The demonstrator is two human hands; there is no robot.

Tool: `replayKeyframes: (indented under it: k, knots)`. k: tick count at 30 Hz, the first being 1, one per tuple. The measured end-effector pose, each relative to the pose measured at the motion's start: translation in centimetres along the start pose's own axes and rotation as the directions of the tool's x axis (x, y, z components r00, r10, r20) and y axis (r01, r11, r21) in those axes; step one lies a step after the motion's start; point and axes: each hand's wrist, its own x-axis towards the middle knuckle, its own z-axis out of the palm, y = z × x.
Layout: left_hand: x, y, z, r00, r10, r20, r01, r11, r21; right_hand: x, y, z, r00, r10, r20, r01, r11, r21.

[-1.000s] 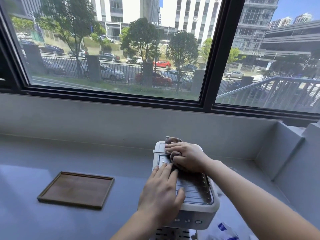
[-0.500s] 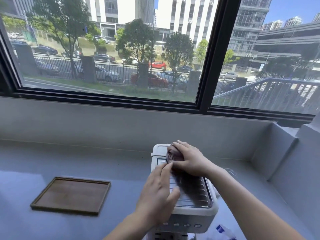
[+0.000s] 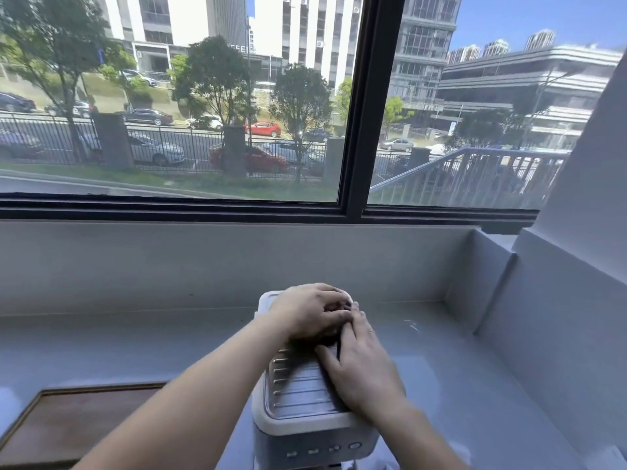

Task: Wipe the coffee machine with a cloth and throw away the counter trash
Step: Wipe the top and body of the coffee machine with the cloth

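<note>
The coffee machine (image 3: pixel 305 391), white with a ribbed metal top and buttons on its front, stands on the grey counter (image 3: pixel 135 344) low in the middle. A dark brownish cloth (image 3: pixel 324 338) lies on the back of its top. My left hand (image 3: pixel 308 313) covers the cloth there, with its fingers curled round it. Just to the right, my right hand (image 3: pixel 361 371) lies flat on the machine's top, its fingertips reaching the cloth and my left fingers. Most of the cloth is hidden under my hands.
A brown wooden tray (image 3: pixel 68 425) lies on the counter at the lower left. Something small and clear (image 3: pixel 412 325) sits on the counter right of the machine. A grey upstand and window run behind; a stepped grey wall (image 3: pixel 543 317) closes the right side.
My left hand has moved from the machine's front to the back and taken over the cloth. My right hand has let the cloth go and now lies flat on the top. The view shifted right.
</note>
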Motion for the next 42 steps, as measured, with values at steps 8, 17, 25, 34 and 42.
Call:
replayKeyframes:
  k: [8, 17, 25, 34, 42]
  knots:
    - [-3.0, -4.8, -1.0, 0.988, -0.097, -0.117, 0.098, 0.995, 0.003, -1.0, -0.3, 0.2, 0.974, -0.116, -0.194, 0.100, 0.991, -0.091]
    - [-6.5, -4.3, -0.6, 0.929, -0.254, -0.269, 0.246, 0.967, -0.065, -0.9, -0.3, 0.1, 0.983, -0.080, -0.165, 0.068, 0.995, -0.077]
    - [-16.8, 1.9, 2.9, 0.875, -0.087, -0.477, 0.106, 0.994, 0.013, -0.7, 0.0, 0.2, 0.983, -0.074, -0.166, 0.066, 0.996, -0.057]
    - [-15.5, 3.3, 1.6, 0.942, -0.048, -0.333, 0.084, 0.992, 0.094, -0.5, 0.1, -0.1, 0.983, -0.068, -0.170, 0.069, 0.998, -0.001]
    - [-7.7, 6.9, 4.1, 0.957, -0.106, -0.271, 0.131, 0.988, 0.075, -0.5, 1.4, -1.8, 0.939, 0.322, -0.125, -0.102, 0.604, 0.790]
